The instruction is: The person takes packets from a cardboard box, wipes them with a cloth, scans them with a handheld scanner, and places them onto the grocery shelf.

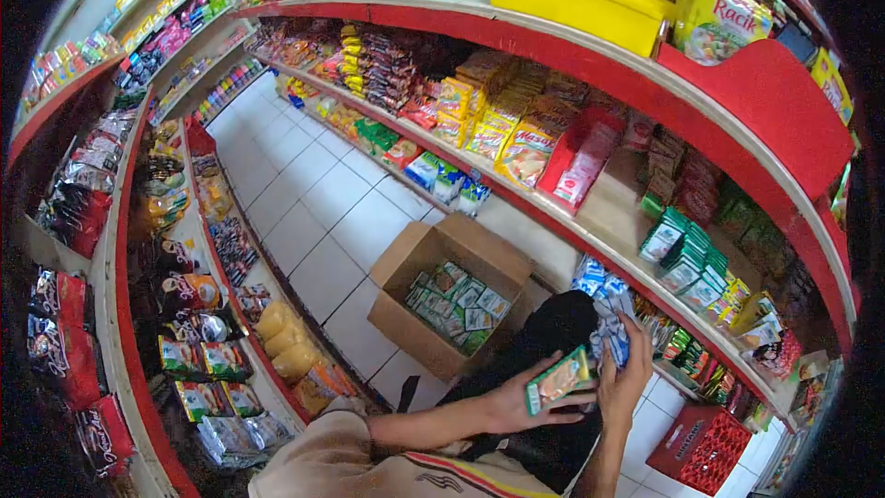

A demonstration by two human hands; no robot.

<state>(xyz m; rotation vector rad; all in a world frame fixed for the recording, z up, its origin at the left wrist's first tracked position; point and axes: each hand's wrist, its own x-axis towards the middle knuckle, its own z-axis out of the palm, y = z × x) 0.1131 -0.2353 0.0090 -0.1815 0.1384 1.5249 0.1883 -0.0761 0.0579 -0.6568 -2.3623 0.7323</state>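
Note:
My left hand [514, 403] is closed around a green sachet [560, 380] with an orange-brown picture on its front. To its right, my right hand [625, 367] has its fingers against blue-and-white sachets [610, 332], which sit at the edge of the lower shelf. Exactly how those fingers grip is partly hidden. Beyond my dark-clothed knee [562, 323], an open cardboard box [392, 314] stands on the floor with many green-and-white sachets [458, 302] loose inside.
A long red-edged shelf [442, 18] curves along the right, with yellow seasoning packs [525, 152] and green sachets [687, 254]. Another shelf of packets [120, 249] lines the left. White floor tiles [332, 194] run between them. A red crate [705, 450] stands at lower right.

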